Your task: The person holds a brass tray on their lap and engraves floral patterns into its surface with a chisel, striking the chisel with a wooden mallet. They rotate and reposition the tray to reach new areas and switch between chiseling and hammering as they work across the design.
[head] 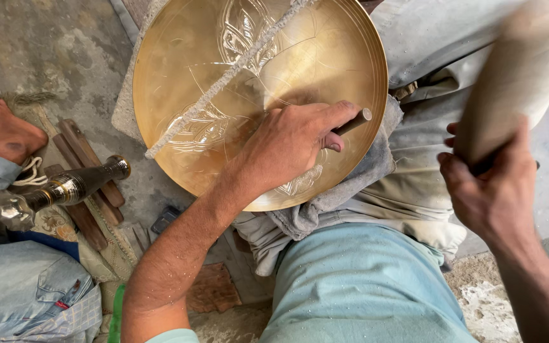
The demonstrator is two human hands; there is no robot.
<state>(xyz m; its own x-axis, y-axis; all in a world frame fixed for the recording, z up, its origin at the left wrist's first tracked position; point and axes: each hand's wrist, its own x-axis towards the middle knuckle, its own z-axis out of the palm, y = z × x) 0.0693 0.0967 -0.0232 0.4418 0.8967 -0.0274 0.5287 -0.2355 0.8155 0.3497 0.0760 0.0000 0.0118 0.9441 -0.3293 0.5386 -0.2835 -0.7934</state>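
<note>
My legs in pale blue trousers (363, 286) lie nearest me, just below the brass plate (185, 57). My left hand (290, 143) rests on the plate's lower right part, fingers wrapped tight around a thin metal chisel (354, 121) whose butt points toward the plate's right rim. My right hand (490, 190), well right of the plate, grips a blurred wooden mallet (516, 76). A grey cloth (351, 184) pads the plate's lower edge. Left of the plate lies a dark metal vase (65, 190).
</note>
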